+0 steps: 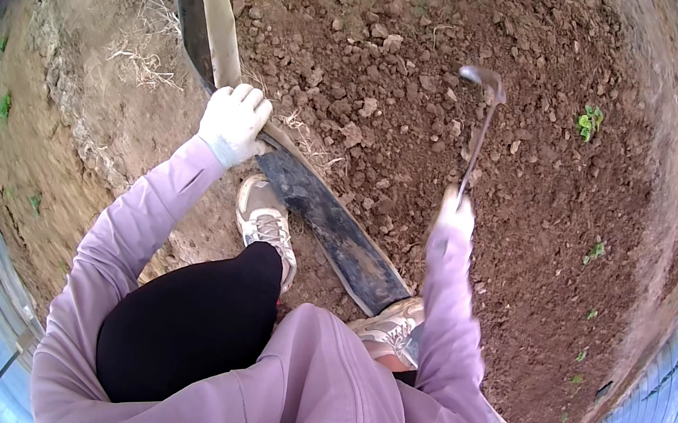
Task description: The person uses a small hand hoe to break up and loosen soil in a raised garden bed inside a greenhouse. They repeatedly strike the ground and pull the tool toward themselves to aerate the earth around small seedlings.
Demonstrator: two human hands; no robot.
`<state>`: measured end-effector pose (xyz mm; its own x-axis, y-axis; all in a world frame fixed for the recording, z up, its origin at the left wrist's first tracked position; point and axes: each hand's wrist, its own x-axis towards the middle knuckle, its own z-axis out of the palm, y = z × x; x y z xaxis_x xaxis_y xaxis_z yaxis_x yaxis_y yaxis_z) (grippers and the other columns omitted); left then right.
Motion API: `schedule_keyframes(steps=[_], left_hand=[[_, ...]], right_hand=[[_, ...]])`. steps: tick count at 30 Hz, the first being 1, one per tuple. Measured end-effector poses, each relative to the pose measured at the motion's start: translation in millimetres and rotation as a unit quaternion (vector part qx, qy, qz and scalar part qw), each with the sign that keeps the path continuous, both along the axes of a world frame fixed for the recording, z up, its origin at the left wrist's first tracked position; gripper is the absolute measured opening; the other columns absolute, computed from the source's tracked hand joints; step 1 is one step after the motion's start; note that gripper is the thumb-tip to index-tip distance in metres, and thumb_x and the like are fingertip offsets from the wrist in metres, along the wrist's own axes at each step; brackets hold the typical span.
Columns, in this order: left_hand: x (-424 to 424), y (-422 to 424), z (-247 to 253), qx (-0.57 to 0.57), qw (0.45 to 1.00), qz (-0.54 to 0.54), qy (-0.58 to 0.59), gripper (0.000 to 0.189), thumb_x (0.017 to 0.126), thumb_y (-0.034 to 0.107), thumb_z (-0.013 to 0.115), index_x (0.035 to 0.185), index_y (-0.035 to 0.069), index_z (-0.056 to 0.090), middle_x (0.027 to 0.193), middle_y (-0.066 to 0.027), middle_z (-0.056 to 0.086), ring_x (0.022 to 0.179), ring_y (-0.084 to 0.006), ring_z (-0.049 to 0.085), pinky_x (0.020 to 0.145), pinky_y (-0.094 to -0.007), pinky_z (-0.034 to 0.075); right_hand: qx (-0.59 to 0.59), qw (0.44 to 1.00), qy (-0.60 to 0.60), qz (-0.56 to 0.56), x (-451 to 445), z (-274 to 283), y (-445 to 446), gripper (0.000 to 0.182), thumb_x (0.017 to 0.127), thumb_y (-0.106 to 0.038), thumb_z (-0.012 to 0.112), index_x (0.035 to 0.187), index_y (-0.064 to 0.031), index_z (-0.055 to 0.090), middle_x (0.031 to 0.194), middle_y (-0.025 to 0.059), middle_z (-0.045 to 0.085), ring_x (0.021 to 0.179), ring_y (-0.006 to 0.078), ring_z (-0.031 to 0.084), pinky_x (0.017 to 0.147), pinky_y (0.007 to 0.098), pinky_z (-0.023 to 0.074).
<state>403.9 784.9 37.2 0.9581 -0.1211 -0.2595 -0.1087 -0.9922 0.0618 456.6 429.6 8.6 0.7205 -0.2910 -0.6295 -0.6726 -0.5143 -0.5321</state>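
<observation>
My left hand [235,121], in a white glove, grips a long flat strip [330,223], black on one face and pale on the other. Beyond that hand the strip is twisted and runs toward the top left; on the near side it slants down to my right shoe. Also gloved, my right hand [457,214] is closed around the lower end of a thin-shafted hand hoe [479,137]; its handle is mostly hidden in my fist. The hoe's bent metal blade [484,76] appears over the loose brown soil [384,105], slightly blurred. Whether the blade touches the soil I cannot tell.
My left shoe [267,216] stands beside the strip, and my right shoe [393,328] is at its near end. A small green plant [589,123] grows at the right, with several seedlings nearer. Dry straw [142,61] lies on the packed earth at left. Translucent sheeting [668,414] curves along the rim.
</observation>
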Motion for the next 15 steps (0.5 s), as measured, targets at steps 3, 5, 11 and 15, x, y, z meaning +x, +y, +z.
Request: schedule_keyframes(steps=[3, 5, 11, 15], left_hand=[[-2, 0, -3, -0.005, 1.0, 0.003, -0.01, 0.053, 0.05, 0.036, 0.075, 0.091, 0.009, 0.055, 0.091, -0.0043, 0.052, 0.094, -0.0215, 0.049, 0.077, -0.0355, 0.039], [3, -2, -5, -0.014, 1.0, -0.001, -0.011, 0.053, 0.05, 0.036, 0.075, 0.091, 0.009, 0.055, 0.091, -0.0045, 0.052, 0.095, -0.0215, 0.048, 0.077, -0.0354, 0.039], [2, 1, -6, -0.014, 1.0, -0.004, -0.019, 0.048, 0.048, 0.035, 0.074, 0.085, 0.01, 0.055, 0.087, -0.0041, 0.051, 0.091, -0.0213, 0.049, 0.074, -0.0353, 0.039], [9, -6, -7, -0.024, 0.999, -0.017, -0.036, 0.048, 0.048, 0.034, 0.074, 0.085, 0.01, 0.055, 0.086, -0.0043, 0.051, 0.09, -0.0217, 0.049, 0.074, -0.0348, 0.039]], right_hand=[[-0.035, 0.998, 0.052, -0.016, -107, 24, -34, 0.036, 0.087, -0.036, 0.048, 0.097, -0.0012, 0.053, 0.064, 0.0063, 0.051, 0.055, 0.0147, 0.047, 0.051, 0.0296, 0.0393], [-0.138, 0.99, 0.015, 0.024, -204, 8, -73, 0.042, 0.086, -0.041, 0.047, 0.098, -0.0009, 0.051, 0.065, 0.0097, 0.052, 0.056, 0.0197, 0.049, 0.051, 0.0306, 0.0392], [-0.157, 0.977, 0.147, -0.014, -141, 17, -27, 0.043, 0.087, -0.036, 0.045, 0.107, 0.0018, 0.051, 0.097, 0.0214, 0.058, 0.089, 0.031, 0.057, 0.077, 0.0371, 0.0432], [-0.112, 0.993, 0.017, 0.02, -20, -27, -43, 0.037, 0.089, -0.036, 0.045, 0.091, 0.0001, 0.053, 0.074, 0.0117, 0.055, 0.062, 0.0181, 0.051, 0.057, 0.0322, 0.0424]])
